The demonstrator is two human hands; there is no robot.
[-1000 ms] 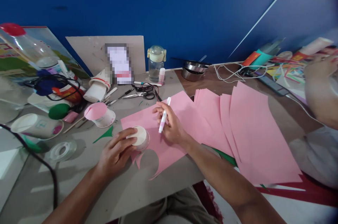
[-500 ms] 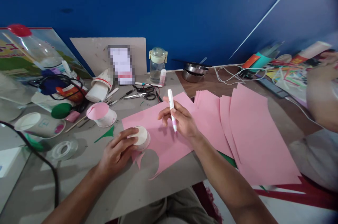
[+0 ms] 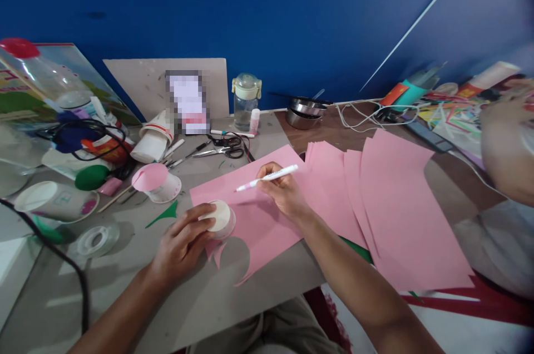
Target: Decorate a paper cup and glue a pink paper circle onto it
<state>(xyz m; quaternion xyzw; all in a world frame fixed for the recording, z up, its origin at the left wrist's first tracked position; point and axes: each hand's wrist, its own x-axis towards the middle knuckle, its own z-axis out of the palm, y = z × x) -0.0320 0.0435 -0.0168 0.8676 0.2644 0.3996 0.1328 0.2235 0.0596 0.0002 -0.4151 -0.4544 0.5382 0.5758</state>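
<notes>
My left hand [image 3: 186, 240] is closed around the side of an upturned paper cup [image 3: 222, 217], which rests on a sheet of pink paper [image 3: 267, 226]. A round piece has been cut out of the sheet's near edge, just below the cup. Over the same sheet, my right hand [image 3: 283, 190] pinches a white marker pen [image 3: 277, 174]. Its pinkish tip points left toward the cup, a short way apart from it. Left of the cup stands another paper cup [image 3: 164, 187] topped with a pink paper disc, beside a green paper scrap [image 3: 164, 214].
Stacked pink sheets [image 3: 400, 209] spread to the right. Scissors [image 3: 227, 149], a glue stick [image 3: 255, 120] and a water bottle [image 3: 246, 101] stand or lie behind. Clear tape [image 3: 98, 239] and a black cable [image 3: 81, 281] are at left. Another person's arm [image 3: 507, 145] reaches in at far right.
The marker in my right hand has swung from nearly upright to a flat slant, its tip now pointing left toward the cup. My left hand stays on the cup.
</notes>
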